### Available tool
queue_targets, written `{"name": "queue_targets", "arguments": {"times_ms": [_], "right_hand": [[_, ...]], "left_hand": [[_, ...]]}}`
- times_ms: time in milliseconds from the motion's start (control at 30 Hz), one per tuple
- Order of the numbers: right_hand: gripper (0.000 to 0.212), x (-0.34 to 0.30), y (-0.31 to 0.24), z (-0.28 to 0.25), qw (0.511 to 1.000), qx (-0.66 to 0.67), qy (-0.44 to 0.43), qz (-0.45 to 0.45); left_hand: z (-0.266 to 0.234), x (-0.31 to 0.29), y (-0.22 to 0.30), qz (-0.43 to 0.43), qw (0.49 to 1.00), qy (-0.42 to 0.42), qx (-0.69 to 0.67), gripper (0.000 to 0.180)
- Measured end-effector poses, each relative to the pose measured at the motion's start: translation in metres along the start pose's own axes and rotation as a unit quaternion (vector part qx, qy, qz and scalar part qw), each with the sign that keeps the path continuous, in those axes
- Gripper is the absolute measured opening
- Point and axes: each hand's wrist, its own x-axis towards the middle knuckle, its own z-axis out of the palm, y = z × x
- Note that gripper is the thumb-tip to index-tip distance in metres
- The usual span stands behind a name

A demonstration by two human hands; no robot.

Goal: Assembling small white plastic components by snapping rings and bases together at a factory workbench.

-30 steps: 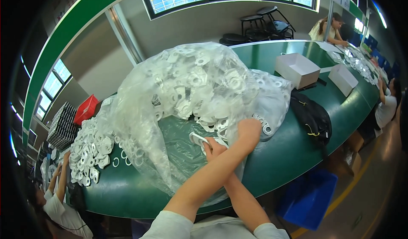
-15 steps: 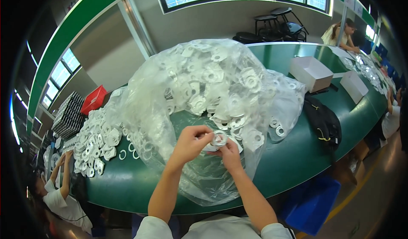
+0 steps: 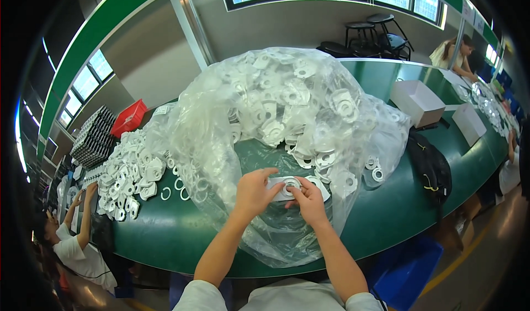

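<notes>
Between my two hands is a white plate-like part (image 3: pixel 281 194) with a round ring in its middle. My left hand (image 3: pixel 253 194) is closed on its left end, thumb on top and one finger stretched out beyond it. My right hand (image 3: pixel 309 201) grips the other side, fingertips pressed at the ring. Just past my right hand lies another white part (image 3: pixel 320 188). Under and around my hands spreads a large clear plastic bag (image 3: pixel 204 128), filled with many similar white parts (image 3: pixel 292 95).
A heap of white parts (image 3: pixel 130 173) lies left on the green table (image 3: pixel 171 239), with loose rings (image 3: pixel 165 193) beside it. A red bin (image 3: pixel 128 119), a white box (image 3: pixel 418 102) and a black bag (image 3: pixel 429 164) stand around. Co-workers sit left (image 3: pixel 83 250) and far right (image 3: pixel 452 57).
The white part, earlier partly covered by my fingers, now lies flatter and shows its long plate. My left index finger has stretched out. The whole view has shifted slightly.
</notes>
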Motion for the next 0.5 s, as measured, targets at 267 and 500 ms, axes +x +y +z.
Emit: {"name": "queue_targets", "arguments": {"times_ms": [267, 500], "right_hand": [[0.025, 0.001, -0.006, -0.002, 0.994, -0.074, 0.082, -0.012], [0.039, 0.005, 0.009, -0.001, 0.996, -0.040, 0.056, -0.053]], "left_hand": [[0.005, -0.009, -0.026, -0.178, 0.945, -0.207, -0.178, 0.023], [0.046, -0.036, -0.045, -0.260, 0.852, -0.151, -0.429, 0.025]]}}
